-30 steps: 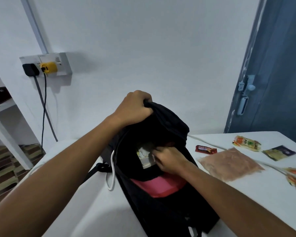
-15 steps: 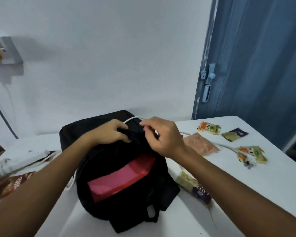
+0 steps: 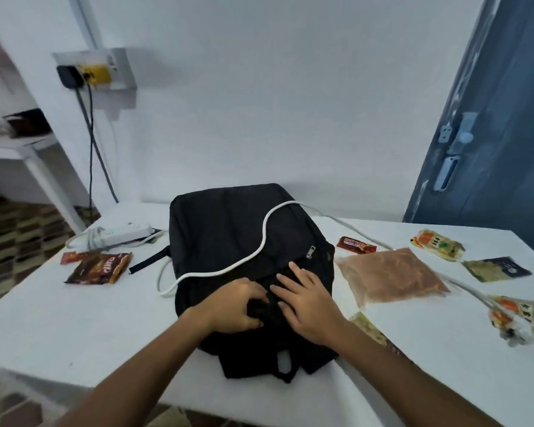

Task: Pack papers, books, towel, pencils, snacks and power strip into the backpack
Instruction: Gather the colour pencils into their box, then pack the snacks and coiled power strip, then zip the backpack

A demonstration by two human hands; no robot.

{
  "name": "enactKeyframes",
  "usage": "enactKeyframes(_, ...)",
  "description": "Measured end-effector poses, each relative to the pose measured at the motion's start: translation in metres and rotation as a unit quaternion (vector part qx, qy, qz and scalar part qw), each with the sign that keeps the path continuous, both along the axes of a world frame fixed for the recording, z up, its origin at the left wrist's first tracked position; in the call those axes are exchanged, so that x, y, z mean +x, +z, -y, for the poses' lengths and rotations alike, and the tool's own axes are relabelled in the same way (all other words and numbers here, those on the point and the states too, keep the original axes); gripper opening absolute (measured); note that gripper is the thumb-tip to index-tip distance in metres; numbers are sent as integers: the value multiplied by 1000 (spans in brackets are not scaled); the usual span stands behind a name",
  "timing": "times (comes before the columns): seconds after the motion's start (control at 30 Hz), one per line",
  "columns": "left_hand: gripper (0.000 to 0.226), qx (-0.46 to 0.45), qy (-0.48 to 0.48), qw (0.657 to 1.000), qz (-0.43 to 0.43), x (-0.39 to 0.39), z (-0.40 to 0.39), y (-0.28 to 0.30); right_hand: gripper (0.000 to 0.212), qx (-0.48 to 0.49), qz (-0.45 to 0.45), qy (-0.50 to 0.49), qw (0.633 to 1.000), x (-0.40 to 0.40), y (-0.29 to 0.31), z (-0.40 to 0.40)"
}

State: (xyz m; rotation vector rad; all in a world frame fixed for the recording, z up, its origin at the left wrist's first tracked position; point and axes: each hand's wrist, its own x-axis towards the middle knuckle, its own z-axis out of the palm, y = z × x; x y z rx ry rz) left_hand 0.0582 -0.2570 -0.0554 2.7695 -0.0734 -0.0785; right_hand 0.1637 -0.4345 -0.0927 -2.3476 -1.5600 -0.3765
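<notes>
The black backpack [image 3: 228, 229] lies flat on the white table [image 3: 74, 328]; its inside is hidden. A white cable [image 3: 267, 224] runs across its top. My left hand [image 3: 233, 306] grips a fold of fabric at the backpack's near end. Beside it, my right hand [image 3: 307, 303] presses on the fabric with fingers spread. The white power strip [image 3: 117, 234] lies at the back left. Snacks lie around: a brown packet [image 3: 101, 268] to the left, and to the right a red bar [image 3: 355, 245], a brownish bag [image 3: 389, 277] and orange-green packets [image 3: 438, 245].
A dark packet [image 3: 497, 269] and another orange-green packet [image 3: 527, 315] lie near the table's right edge. One more packet [image 3: 369, 328] shows beside my right forearm. A wall socket [image 3: 96, 72] with plugs is at the back left, a blue door [image 3: 490, 118] at the right.
The backpack stood open with a pink item showing; it now lies flat with the opening covered. Both hands have moved down onto its near end.
</notes>
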Motion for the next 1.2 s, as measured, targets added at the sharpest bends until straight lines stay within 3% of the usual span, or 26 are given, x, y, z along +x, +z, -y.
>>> enactKeyframes(0.4,62,45,44,993,104,-44,4,-41,46,-50,88,28,994,-4,-27,-10)
enactKeyframes(0.7,64,108,45,986,119,-45,8,-42,42,-1,63,56,996,-1,-29,-8)
enactKeyframes(0.87,57,92,63,988,111,-42,14,-29,36,36,48,76,995,-2,-27,-6)
enactKeyframes(0.97,26,158,76,949,262,-33,10,-20,32,49,38,84,995,-1,-26,-5)
enactKeyframes(1.03,19,205,130,917,316,-28,0,-14,32,43,29,88,995,0,-25,-4)
enactKeyframes(1.1,30,244,199,902,296,-26,-12,-6,32,36,-2,93,995,1,-22,-4)
enactKeyframes(1.2,45,233,260,904,249,-22,-36,4,37,71,-114,104,986,2,-11,-1)
